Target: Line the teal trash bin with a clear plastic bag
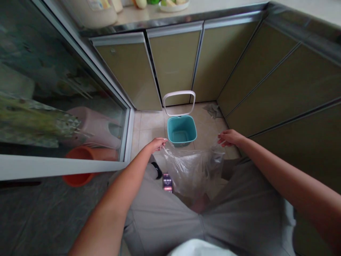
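Left hand (158, 143) and right hand (227, 137), fingers closed, pinch bag (186, 170) stretched crosswise; bin (182, 125) just beyond, nearer left.

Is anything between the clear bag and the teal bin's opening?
Nothing visible. The left hand and right hand hold the clear bag spread on the near side of the teal bin; its raised white frame stands at the far side, out of that path.

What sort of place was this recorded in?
Probably a home kitchen: a counter runs above fitted cupboards, and on it sits a white plate with what looks like cut food.
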A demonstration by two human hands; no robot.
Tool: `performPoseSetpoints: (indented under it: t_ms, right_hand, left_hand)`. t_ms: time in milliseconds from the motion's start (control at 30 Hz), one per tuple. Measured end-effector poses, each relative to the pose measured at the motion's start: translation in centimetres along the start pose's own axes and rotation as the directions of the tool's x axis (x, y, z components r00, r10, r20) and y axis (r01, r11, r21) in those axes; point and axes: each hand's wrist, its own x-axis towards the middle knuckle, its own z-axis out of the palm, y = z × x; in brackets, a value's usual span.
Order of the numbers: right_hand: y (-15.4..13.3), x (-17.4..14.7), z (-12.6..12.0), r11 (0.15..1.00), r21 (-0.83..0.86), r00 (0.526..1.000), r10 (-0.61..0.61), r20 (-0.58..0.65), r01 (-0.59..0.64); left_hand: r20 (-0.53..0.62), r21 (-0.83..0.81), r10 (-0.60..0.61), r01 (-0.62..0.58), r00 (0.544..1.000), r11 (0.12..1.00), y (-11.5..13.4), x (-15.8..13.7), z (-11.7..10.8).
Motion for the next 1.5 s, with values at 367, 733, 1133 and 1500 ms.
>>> performPoseSetpoints:
  t_ms: [367,733,1133,1500]
  right_hand:
    - [-0.3,5.1,1.7,0.987,-0.156,0.999,-0.040,0.026,0.043]
    - [-1.8,6.1,3.0,0.954,-0.286,0.996,-0.081,0.029,0.085]
    - [-0.8,7.3,3.3,0.846,-0.533,0.998,0.018,0.058,0.015]
    - [-0.9,7.0,0.4,0.889,-0.415,0.979,0.205,-0.018,-0.194]
  left_hand:
    - [-0.085,-0.026,-0.043,0.041,0.995,0.999,0.0,2.6,-0.7]
    - [-0.265,-0.033,0.069,-0.080,0.962,0.996,-0.8,4.6,-3.0]
    - [-0.265,0.540,0.321,-0.136,0.909,0.831,0.7,2.0,-3.6]
    - [-0.155,0.569,0.413,-0.260,0.898,0.780,2.9,0.3,-3.8]
